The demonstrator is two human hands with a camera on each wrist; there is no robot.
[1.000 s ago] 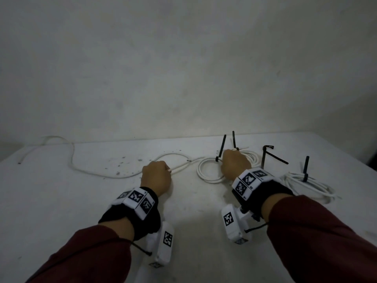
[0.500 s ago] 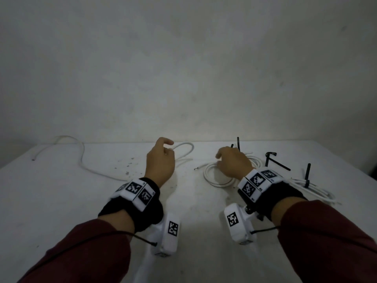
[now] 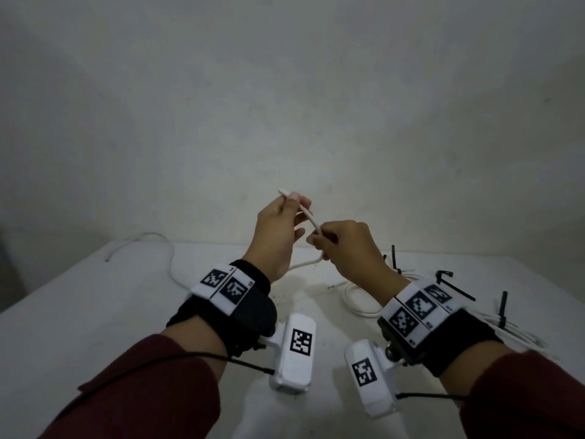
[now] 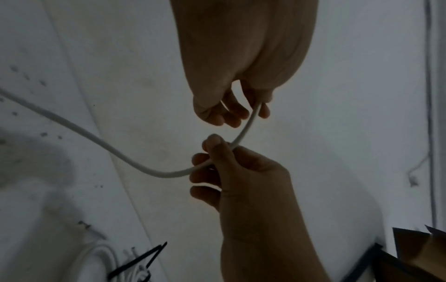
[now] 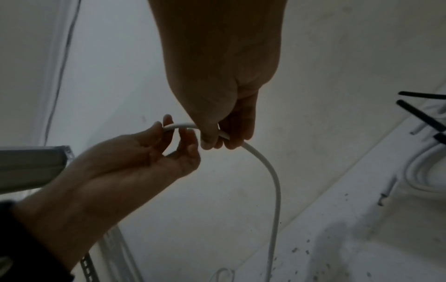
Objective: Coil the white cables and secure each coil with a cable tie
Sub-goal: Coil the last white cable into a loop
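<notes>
A loose white cable (image 3: 311, 218) is lifted above the white table (image 3: 95, 312). My left hand (image 3: 292, 201) pinches it close to its free end, which sticks out up and to the left. My right hand (image 3: 319, 245) pinches the same cable a short way along, just right of the left hand. From there the cable (image 4: 120, 152) arcs down to the table and trails off to the far left. In the right wrist view the cable (image 5: 275, 181) bows between both hands and drops downward.
A white coil (image 3: 357, 299) with upright black ties (image 3: 394, 258) lies on the table under my right wrist. A second tied coil (image 3: 519, 331) lies at the far right, with a bent black tie (image 3: 449, 280) between them. Dark specks dot the table's middle.
Both hands have risen off the table. My left hand lifted the loose cable's end, and my right hand left the coil and took hold of that cable beside it.
</notes>
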